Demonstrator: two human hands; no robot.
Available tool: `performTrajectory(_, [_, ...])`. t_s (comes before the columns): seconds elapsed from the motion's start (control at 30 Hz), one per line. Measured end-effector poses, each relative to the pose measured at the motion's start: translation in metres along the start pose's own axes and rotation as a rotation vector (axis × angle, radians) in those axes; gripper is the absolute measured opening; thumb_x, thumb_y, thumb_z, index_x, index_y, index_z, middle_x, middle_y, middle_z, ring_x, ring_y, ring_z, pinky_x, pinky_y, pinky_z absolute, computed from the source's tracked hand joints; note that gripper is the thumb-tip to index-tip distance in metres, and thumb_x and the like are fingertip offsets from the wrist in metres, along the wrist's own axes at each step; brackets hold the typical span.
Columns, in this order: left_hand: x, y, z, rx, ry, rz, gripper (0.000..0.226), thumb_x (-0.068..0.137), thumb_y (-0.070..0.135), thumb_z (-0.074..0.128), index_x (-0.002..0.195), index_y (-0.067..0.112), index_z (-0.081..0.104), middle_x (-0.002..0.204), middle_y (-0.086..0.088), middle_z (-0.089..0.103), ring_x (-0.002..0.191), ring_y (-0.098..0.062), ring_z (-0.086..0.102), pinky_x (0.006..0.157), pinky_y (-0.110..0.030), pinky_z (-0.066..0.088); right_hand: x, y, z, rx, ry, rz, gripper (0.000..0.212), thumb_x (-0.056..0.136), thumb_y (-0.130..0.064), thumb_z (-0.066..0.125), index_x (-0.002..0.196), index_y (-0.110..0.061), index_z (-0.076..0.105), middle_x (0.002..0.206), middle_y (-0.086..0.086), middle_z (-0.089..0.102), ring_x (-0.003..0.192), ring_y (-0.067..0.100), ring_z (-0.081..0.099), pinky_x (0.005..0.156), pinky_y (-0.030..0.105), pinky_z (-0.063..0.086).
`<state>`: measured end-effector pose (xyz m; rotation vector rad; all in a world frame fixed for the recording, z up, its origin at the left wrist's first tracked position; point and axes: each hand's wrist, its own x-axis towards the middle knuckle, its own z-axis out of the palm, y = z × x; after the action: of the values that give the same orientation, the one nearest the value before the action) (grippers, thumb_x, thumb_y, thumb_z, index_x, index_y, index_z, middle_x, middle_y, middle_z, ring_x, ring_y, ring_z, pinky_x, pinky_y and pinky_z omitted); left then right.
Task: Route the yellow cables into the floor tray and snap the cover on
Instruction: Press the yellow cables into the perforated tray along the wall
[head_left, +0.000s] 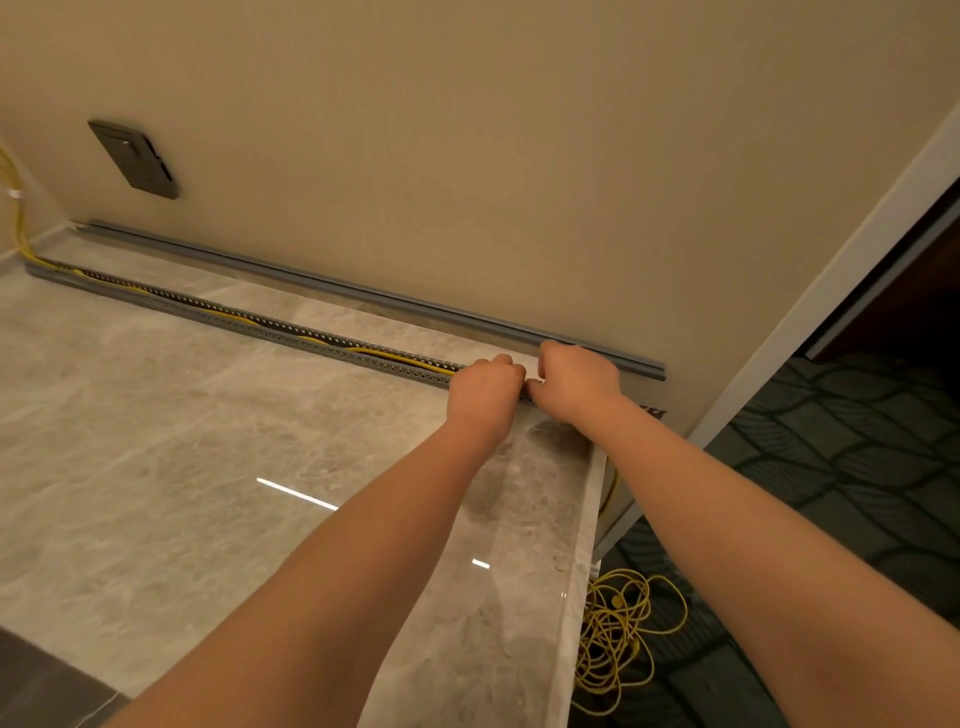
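At the far left, my yellow cables (15, 218) drop down the corner of the beige wall (467, 130), beside a dark rectangular wall plate (134, 159), and run into the long grey perforated plastic floor tray (208, 312), which lies open on the glossy marbled stone floor (182, 441), running from the left corner toward my hands. The cables show as a yellow line inside the tray along most of its length. Behind it, lying along the foot of the wall and apart from the tray, is the long grey plastic cover strip (363, 296). Both my bare forearms reach forward from the bottom of the view and meet at the tray's right end. My left hand (485, 392) is knuckles-up, fingers curled down over the tray where the cables reach it; I cannot tell whether it is pinching the cables or only pressing on them. My right hand (579, 384) sits just beside it, almost touching, fingers bent under and closed into a loose fist at the tray's end; what it grips is hidden. Lower right, past the raised edge of the stone floor, a loose tangle of yellow cable (618, 634) lies on dark patterned carpet (831, 441).
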<state>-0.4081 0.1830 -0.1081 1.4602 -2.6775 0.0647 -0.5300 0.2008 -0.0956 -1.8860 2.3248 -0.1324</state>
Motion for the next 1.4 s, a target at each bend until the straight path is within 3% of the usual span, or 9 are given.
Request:
performTrajectory(0.2, [0.002, 0.004, -0.003, 0.003, -0.024, -0.013, 0.026, 0.086, -0.004, 0.053, 0.105, 0.011, 0.063, 0.105, -0.01, 0.059, 0.095, -0.032, 0.06, 0.061, -0.035, 0.039, -0.012, 0.009, -0.01, -0.039, -0.028, 0.117, 0.039, 0.082, -0.054, 0.051, 0.072, -0.016, 0.049, 0.074, 0.002, 0.057, 0.065, 0.023, 0.052, 0.048, 0.024, 0.031])
performTrajectory(0.3, [0.003, 0.005, -0.003, 0.014, -0.042, -0.021, 0.026, 0.088, -0.001, 0.054, 0.108, 0.012, 0.063, 0.108, -0.01, 0.059, 0.097, -0.032, 0.059, 0.062, -0.036, 0.039, -0.017, 0.018, -0.021, 0.181, -0.166, 0.226, 0.036, 0.081, -0.045, 0.053, 0.063, -0.014, 0.054, 0.06, 0.004, 0.061, 0.056, 0.025, 0.059, 0.05, 0.025, 0.043])
performTrajectory(0.4, [0.005, 0.005, -0.003, 0.024, -0.051, -0.018, 0.026, 0.088, 0.0, 0.055, 0.109, 0.013, 0.063, 0.109, -0.011, 0.058, 0.097, -0.033, 0.059, 0.063, -0.036, 0.039, -0.019, 0.026, -0.032, 0.429, -0.269, 0.308, 0.03, 0.08, -0.032, 0.059, 0.074, -0.004, 0.065, 0.056, 0.011, 0.063, 0.047, 0.027, 0.058, 0.049, 0.028, 0.049])
performTrajectory(0.5, [0.005, 0.004, -0.002, 0.028, -0.048, -0.014, 0.026, 0.088, 0.0, 0.055, 0.109, 0.013, 0.063, 0.109, -0.011, 0.059, 0.097, -0.032, 0.059, 0.063, -0.036, 0.04, -0.018, 0.032, -0.038, 0.524, -0.247, 0.301, 0.017, 0.082, -0.024, 0.066, 0.085, -0.007, 0.068, 0.063, 0.008, 0.064, 0.049, 0.02, 0.051, 0.045, 0.025, 0.041])
performTrajectory(0.57, [0.005, 0.004, -0.002, 0.031, -0.05, -0.011, 0.027, 0.088, -0.001, 0.056, 0.109, 0.013, 0.062, 0.108, -0.011, 0.058, 0.096, -0.032, 0.059, 0.062, -0.036, 0.04, -0.017, 0.036, -0.038, 0.541, -0.194, 0.27, 0.01, 0.082, -0.022, 0.07, 0.083, -0.013, 0.068, 0.063, 0.001, 0.062, 0.056, 0.016, 0.053, 0.053, 0.026, 0.043])
performTrajectory(0.63, [0.004, 0.005, -0.002, 0.035, -0.05, -0.007, 0.027, 0.087, -0.001, 0.056, 0.109, 0.013, 0.062, 0.107, -0.011, 0.058, 0.095, -0.031, 0.059, 0.062, -0.036, 0.04, -0.017, 0.037, -0.035, 0.477, -0.14, 0.223, 0.011, 0.082, -0.023, 0.072, 0.076, -0.016, 0.068, 0.068, 0.001, 0.063, 0.068, 0.017, 0.058, 0.062, 0.028, 0.045])
performTrajectory(0.8, [0.004, 0.004, -0.001, 0.033, -0.033, 0.003, 0.024, 0.086, 0.001, 0.057, 0.107, 0.013, 0.062, 0.106, -0.01, 0.058, 0.094, -0.031, 0.059, 0.06, -0.036, 0.039, -0.019, 0.037, -0.028, 0.311, -0.073, 0.139, 0.02, 0.086, -0.025, 0.069, 0.069, -0.021, 0.059, 0.072, 0.001, 0.064, 0.073, 0.021, 0.062, 0.059, 0.029, 0.043])
performTrajectory(1.03, [-0.001, 0.006, 0.007, -0.133, 0.087, 0.023, 0.021, 0.088, 0.022, 0.056, 0.105, 0.02, 0.068, 0.1, -0.003, 0.062, 0.095, -0.026, 0.059, 0.062, -0.034, 0.045, -0.021, 0.036, -0.025, 0.172, -0.06, 0.07, 0.008, 0.087, -0.021, 0.066, 0.079, -0.018, 0.064, 0.087, 0.003, 0.069, 0.084, 0.023, 0.064, 0.065, 0.032, 0.048])
performTrajectory(1.4, [-0.008, 0.03, 0.008, -0.071, 0.081, 0.147, 0.023, 0.092, 0.023, 0.057, 0.114, 0.024, 0.065, 0.106, 0.001, 0.06, 0.098, -0.022, 0.059, 0.063, -0.035, 0.048, -0.022, 0.042, -0.015, 0.3, -0.057, 0.099, 0.007, 0.088, -0.015, 0.062, 0.081, -0.017, 0.06, 0.092, 0.005, 0.066, 0.085, 0.022, 0.061, 0.067, 0.033, 0.047])
